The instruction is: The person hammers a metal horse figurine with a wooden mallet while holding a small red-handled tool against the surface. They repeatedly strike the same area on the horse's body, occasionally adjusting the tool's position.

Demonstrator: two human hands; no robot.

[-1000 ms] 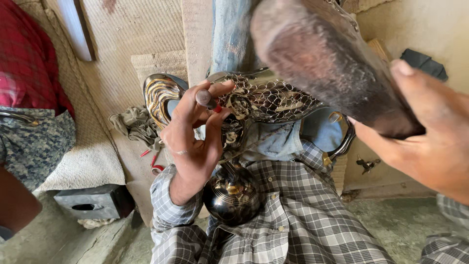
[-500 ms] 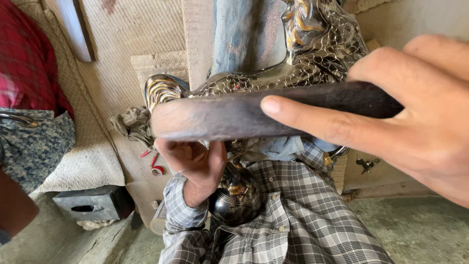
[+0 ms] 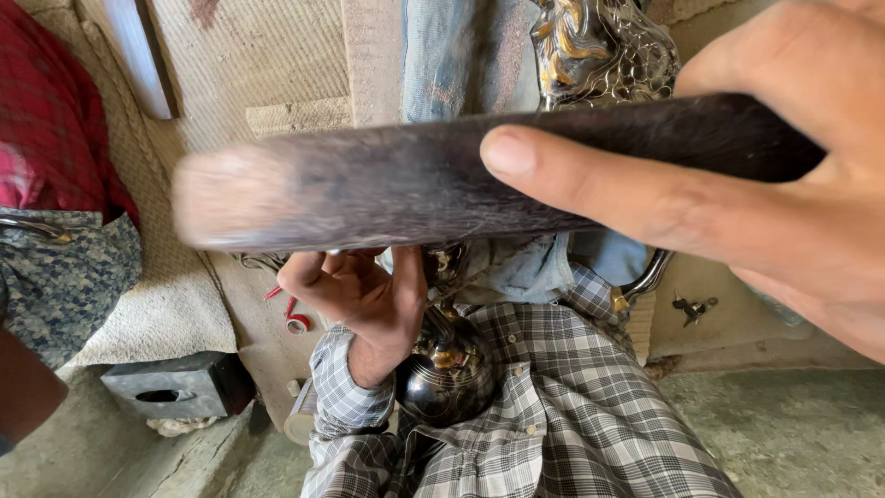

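The wooden block (image 3: 387, 184) lies across the view, the right hand (image 3: 737, 194) on its right end. The left hand (image 3: 364, 300) is below it, above the round metal vessel (image 3: 447, 373). A metal box (image 3: 175, 387) sits on the floor (image 3: 784, 433), lower left.

The dark wooden mallet (image 3: 387, 189) is smeared by motion blur, worst at its pale left end, and it hides the fingertips of the left hand (image 3: 364, 300) and whatever they pinch beneath it. The right hand (image 3: 737, 184) is cut off by the top and right edges, so its wrist is out of sight. The ornate silver vessel (image 3: 599, 51) is cut by the top edge and crossed by the mallet, and the small dark object (image 3: 691, 307) on the beige board is too small to tell.
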